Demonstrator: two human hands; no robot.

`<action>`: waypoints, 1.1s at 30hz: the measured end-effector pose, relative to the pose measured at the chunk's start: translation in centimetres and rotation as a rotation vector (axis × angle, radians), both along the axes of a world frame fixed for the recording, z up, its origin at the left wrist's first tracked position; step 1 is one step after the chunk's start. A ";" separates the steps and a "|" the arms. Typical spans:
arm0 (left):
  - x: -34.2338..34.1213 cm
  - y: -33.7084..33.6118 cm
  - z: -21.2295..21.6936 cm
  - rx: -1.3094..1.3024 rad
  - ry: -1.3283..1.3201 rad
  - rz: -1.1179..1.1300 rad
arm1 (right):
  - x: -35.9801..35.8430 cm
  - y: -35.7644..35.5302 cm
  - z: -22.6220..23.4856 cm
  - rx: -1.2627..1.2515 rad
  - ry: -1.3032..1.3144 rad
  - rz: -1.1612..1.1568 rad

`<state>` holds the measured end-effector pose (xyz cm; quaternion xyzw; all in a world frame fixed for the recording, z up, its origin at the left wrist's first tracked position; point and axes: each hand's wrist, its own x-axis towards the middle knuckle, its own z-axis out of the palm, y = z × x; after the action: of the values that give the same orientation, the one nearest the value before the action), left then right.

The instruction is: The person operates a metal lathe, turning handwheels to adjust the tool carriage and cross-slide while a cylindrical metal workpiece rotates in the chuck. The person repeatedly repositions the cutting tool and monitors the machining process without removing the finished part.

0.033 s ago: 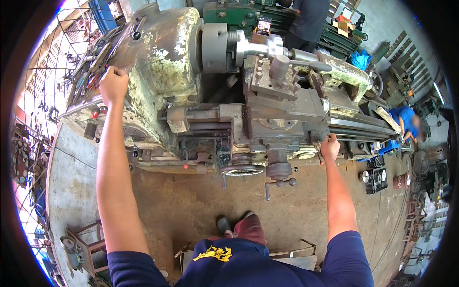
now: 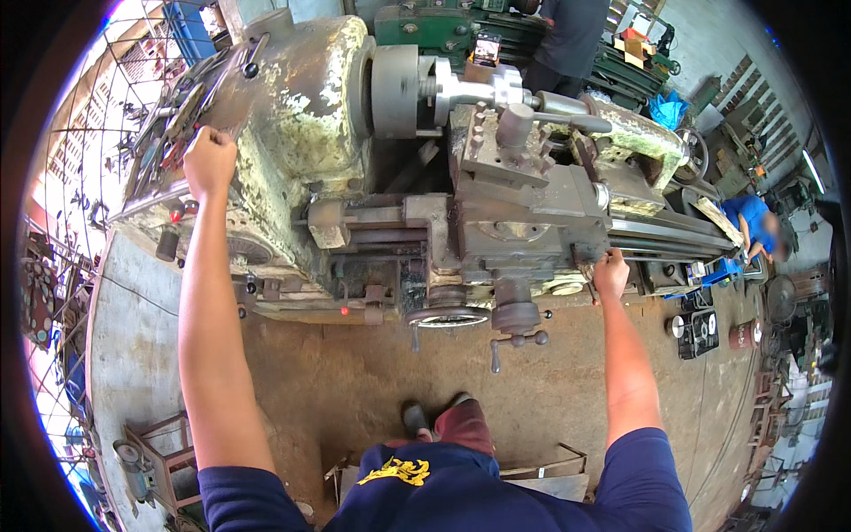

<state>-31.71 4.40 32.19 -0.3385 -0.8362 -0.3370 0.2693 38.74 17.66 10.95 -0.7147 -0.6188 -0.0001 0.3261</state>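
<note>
A worn lathe with flaking pale-green paint stands before me. My left hand (image 2: 211, 164) is a closed fist at the front of the headstock (image 2: 297, 106); what it grips is hidden. My right hand (image 2: 611, 273) is closed at the right edge of the carriage (image 2: 510, 239), beside a thin lever; I cannot make out what its fingers hold. A shiny stepped metal workpiece (image 2: 474, 91) sits between the grey chuck (image 2: 395, 91) and the tailstock (image 2: 634, 146). In front of it is the tool post (image 2: 512, 133), with bolts on top. The handwheel (image 2: 448, 317) hangs below, untouched.
Loose tools (image 2: 173, 133) lie on the headstock's left top. Behind stands a green machine (image 2: 417, 31) with a person in dark clothes (image 2: 572, 40) beside it. Another person in blue (image 2: 749, 222) bends at the far right. A black case (image 2: 698, 332) rests on the floor.
The chuck's jaws show at a different angle, so the chuck has turned. Both my hands stay in place.
</note>
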 end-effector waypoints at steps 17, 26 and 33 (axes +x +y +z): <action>-0.1 0.0 -0.1 -0.001 0.009 0.004 | -0.3 0.0 0.3 -0.041 -0.001 -0.020; 0.5 -0.1 0.3 0.039 0.007 -0.052 | -0.3 -0.2 0.3 -0.046 -0.016 -0.036; 0.2 0.0 0.1 0.033 -0.004 -0.042 | 0.0 0.2 0.1 -0.084 -0.010 -0.045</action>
<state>-31.47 4.42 32.30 -0.3509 -0.8237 -0.3572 0.2662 38.74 17.84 11.10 -0.7415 -0.6036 0.0150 0.2926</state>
